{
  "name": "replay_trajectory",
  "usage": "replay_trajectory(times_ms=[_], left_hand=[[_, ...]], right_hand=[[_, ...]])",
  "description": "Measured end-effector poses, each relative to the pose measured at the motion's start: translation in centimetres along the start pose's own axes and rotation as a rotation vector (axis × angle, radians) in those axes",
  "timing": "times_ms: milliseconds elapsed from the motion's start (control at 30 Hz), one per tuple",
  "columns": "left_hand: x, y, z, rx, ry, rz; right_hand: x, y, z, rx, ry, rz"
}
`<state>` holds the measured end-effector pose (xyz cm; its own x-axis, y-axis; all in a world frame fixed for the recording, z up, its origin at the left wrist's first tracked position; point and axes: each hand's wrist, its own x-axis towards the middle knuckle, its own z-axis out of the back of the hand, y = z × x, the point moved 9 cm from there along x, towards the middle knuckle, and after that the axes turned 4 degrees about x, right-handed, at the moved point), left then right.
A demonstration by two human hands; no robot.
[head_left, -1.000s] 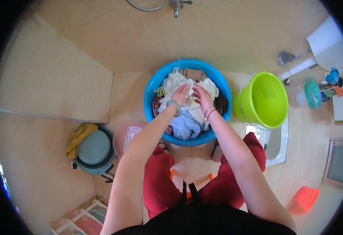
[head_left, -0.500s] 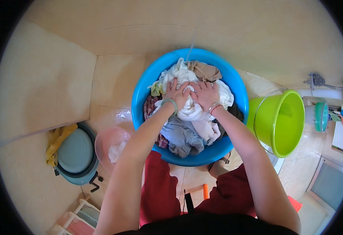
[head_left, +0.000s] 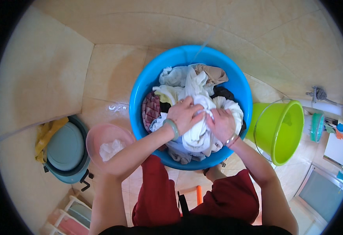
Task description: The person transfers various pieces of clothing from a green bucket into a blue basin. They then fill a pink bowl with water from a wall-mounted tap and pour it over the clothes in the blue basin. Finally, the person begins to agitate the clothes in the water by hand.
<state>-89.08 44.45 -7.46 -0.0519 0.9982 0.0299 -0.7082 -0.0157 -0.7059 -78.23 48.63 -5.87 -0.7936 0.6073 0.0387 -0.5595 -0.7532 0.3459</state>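
A large blue basin [head_left: 140,85] in front of me holds a heap of wet clothes. White cloth [head_left: 197,135] is bunched up in its middle, gripped from both sides. My left hand [head_left: 184,115], with a green bangle at the wrist, has its fingers curled over the cloth's left side. On the other side my right hand [head_left: 222,124], wearing a bracelet, pinches the cloth close to the left fingertips. Around them lie a beige garment [head_left: 214,74], a plaid maroon piece [head_left: 151,106] and grey-blue cloth [head_left: 179,153] nearer me.
A lime green bucket [head_left: 265,131] stands right of the basin. Left of it are a pink translucent bowl [head_left: 97,135] with white cloth inside and a teal lidded tub [head_left: 66,147] with a yellow cloth [head_left: 46,141]. A tap [head_left: 315,94] is on the right wall.
Both hands went from pressing flat on the heap to gathering white cloth, pulled nearer me. White fabric now stretches up toward the basin's far side. The view has shifted slightly.
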Motion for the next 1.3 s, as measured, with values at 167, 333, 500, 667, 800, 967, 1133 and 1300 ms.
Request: replay_trajectory(times_ms=[167,333,500,667,800,967,1133,1300], left_hand=[[-4.2,-3.3,-0.3,-0.058,-0.047,-0.127],[-6.1,-4.2,-1.8,-0.057,0.01,-0.157],[-4.9,-1.5,-4.1,-0.168,0.146,-0.074],[-4.9,-2.6,0.5,-0.139,0.095,0.031],[-1.3,-0.1,6.5,0.044,-0.18,0.069],[5.5,12.9,-1.6,0.267,-0.177,0.289],[7.1,18.4,-6.9,0.158,0.262,0.633],[5.0,17.7,-7.0,0.079,0.188,0.433]], right_hand=[[-5.2,2.5,0.3,0.085,0.081,0.034],[-7.8,3.5,-0.4,0.133,0.06,0.094],[-7.8,3.1,-1.9,0.072,0.132,0.073],[-6.1,0.9,2.1,0.589,0.172,-0.286],[0.4,-3.1,5.4,0.591,-0.122,-0.215],[10.1,-8.0,-5.3,0.045,-0.055,0.044],[11.8,-12.2,-12.4,0.1,0.263,-0.361],[7.8,-10.5,-11.8,0.157,0.293,0.088]])
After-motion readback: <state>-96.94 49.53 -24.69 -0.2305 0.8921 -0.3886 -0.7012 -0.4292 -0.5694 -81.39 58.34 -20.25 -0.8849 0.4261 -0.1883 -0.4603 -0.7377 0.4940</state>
